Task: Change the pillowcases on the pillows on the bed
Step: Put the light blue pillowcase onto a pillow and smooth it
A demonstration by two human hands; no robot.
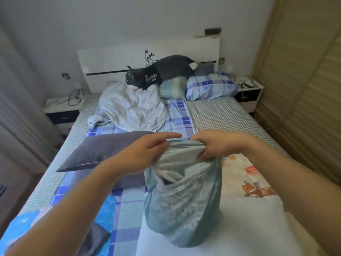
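Working a pale grey-green pillowcase point(182, 209) at the foot of the bed point(227, 115), both hands close together at its open mouth. Left hand point(145, 154) lies over the near-left edge of the opening, fingers extended forward, thumb side pressed on the fabric; can't tell if it pinches anything. Right hand point(212, 146) is clamped on the bunched top hem, fingers curled under the fold. A white pillow point(171, 169) shows inside the mouth, partly in the case; whether it's going in or coming out I can't tell from this.

Judgement on doing the step well: keep the hem gripped on both sides, not one; spread the mouth wide, then shake or slide so the pillow's corners seat in the case's corners. Fabric looks slippery and bunches easily, so pull evenly or it twists.

Just left of the hands: a dark grey pillow point(103, 150) lying flat on the blue plaid sheet point(179, 119). To the right, a white cover with a cartoon fox print point(256, 189).

Mid-bed: crumpled white duvet point(132, 109). At the headboard point(114, 61): a blue plaid pillow point(210, 85), a teal striped pillow point(172, 88) beside it, and a dark plush cat point(162, 71) draped over both. Those two look untouched, so the task is likely early to midway.
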